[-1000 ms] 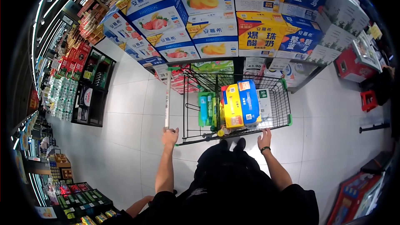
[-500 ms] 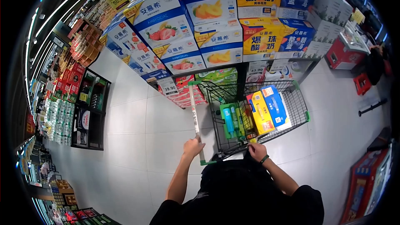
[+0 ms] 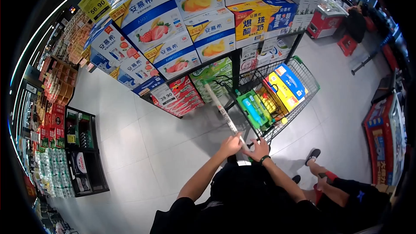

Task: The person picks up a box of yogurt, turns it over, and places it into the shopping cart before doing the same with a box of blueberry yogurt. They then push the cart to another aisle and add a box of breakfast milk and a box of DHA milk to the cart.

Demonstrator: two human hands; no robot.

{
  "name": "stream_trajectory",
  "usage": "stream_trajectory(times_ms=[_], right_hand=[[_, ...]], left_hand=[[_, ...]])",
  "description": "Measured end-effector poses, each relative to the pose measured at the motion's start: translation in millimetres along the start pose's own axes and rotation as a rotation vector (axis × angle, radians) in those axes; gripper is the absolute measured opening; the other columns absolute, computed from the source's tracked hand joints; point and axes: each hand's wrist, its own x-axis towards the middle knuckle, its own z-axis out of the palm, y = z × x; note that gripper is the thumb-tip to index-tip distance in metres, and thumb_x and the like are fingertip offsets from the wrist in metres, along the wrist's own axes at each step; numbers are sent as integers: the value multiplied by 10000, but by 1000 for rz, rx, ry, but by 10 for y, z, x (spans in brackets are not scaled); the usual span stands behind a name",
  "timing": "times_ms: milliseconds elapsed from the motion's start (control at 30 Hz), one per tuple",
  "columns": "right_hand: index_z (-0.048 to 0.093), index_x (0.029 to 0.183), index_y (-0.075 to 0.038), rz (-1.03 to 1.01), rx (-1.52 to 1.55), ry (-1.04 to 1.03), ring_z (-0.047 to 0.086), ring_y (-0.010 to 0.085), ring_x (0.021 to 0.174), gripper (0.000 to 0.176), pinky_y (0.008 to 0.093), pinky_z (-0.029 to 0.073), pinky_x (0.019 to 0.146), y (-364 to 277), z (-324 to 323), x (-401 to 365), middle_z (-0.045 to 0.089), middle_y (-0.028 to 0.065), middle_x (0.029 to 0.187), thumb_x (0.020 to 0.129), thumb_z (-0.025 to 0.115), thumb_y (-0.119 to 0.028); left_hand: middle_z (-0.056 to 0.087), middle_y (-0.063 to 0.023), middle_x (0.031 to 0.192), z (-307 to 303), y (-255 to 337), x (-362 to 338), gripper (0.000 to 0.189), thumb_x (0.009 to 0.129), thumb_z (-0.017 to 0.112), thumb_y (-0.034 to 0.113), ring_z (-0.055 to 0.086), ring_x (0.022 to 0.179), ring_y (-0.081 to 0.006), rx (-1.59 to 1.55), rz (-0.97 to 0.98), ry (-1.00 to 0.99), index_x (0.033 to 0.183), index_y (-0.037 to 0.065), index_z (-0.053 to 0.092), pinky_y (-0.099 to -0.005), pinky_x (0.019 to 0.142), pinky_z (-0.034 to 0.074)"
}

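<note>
A shopping cart (image 3: 308,96) of black wire with green corners stands in front of me. My left hand (image 3: 231,144) is wrapped round its pale handle bar (image 3: 222,112). Close beside it, my right hand (image 3: 259,149), with a dark band on the wrist, touches the near end of the bar, fingers spread. Inside the cart lie a yellow box (image 3: 278,90), a blue box (image 3: 293,80) beside it, and a green package (image 3: 255,110) with a blue item on it.
Stacked milk cartons (image 3: 151,19) form a display ahead, with price tags. Dark shelves (image 3: 86,156) stand at the left. A person in dark clothes (image 3: 342,190) is at the lower right, near a red freezer (image 3: 381,138). Another person sits at the upper right.
The cart has turned relative to me. My right hand has moved from the basket's near edge to the handle bar's end. A person has come into view at the lower right.
</note>
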Motion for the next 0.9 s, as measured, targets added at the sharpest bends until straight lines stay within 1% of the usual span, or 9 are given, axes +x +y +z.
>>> stream_trajectory(times_ms=[133,200,267,333,400,500,600,800,900], right_hand=[[696,1187,-145,-14,-5,128,416,441,1364,700,493,329,1145,220,-18,-225,457,292,1448,708,781,-648],[712,1130,-130,-33,8,136,418,437,1360,657,495,334,1145,327,-148,-351,466,279,1442,701,808,-618],[710,1074,-119,-56,2,138,440,443,1340,615,499,359,1127,508,-213,-478,476,276,1434,673,855,-562],[712,1076,-125,-104,17,151,451,445,1330,616,499,364,1121,760,-293,-639,486,275,1428,660,862,-554],[713,1083,-138,-126,20,151,472,444,1313,618,499,359,1121,976,-398,-828,511,279,1405,652,865,-554],[735,1088,-137,-24,142,203,492,403,1312,392,493,353,1120,1348,-356,-1023,575,239,1366,866,721,-459],[733,985,-94,15,54,363,549,343,1232,263,498,352,1107,1688,-283,-1251,647,141,1206,921,672,-342],[671,957,-93,222,25,359,545,282,1278,150,499,293,1168,2067,-401,-1733,663,101,1217,866,713,-204],[663,933,-97,336,49,362,593,268,1187,121,482,306,1157,2217,-462,-1880,682,76,1132,860,711,-181]], left_hand=[[725,-216,939,148,58,49,392,921,600,304,685,935,-443,-121,228,-145,1253,97,595,-539,806,544],[729,-201,954,14,291,40,348,927,613,303,692,927,-424,-73,189,-171,1213,106,622,-525,806,549],[726,-184,907,-152,454,60,305,926,629,266,698,870,-418,-94,166,33,1191,117,633,-531,788,547],[719,-151,1007,-214,455,188,280,911,650,236,684,987,-371,-76,165,90,1159,107,645,-496,824,545],[664,-157,1176,-157,249,423,320,889,669,234,594,1179,-365,121,400,380,1180,101,655,-488,931,505],[572,-174,1350,-155,156,550,400,876,684,271,460,1332,-385,324,487,529,1236,98,661,-541,1049,410],[535,-190,1426,119,16,555,472,905,661,368,413,1384,-410,465,428,462,1324,151,645,-607,1128,300],[487,-220,1471,714,434,69,539,931,583,450,360,1417,-457,502,403,348,1370,140,617,-657,1117,280],[347,-286,1552,1021,561,-99,665,924,572,496,277,1468,-456,459,337,186,1467,117,516,-655,1137,256]])
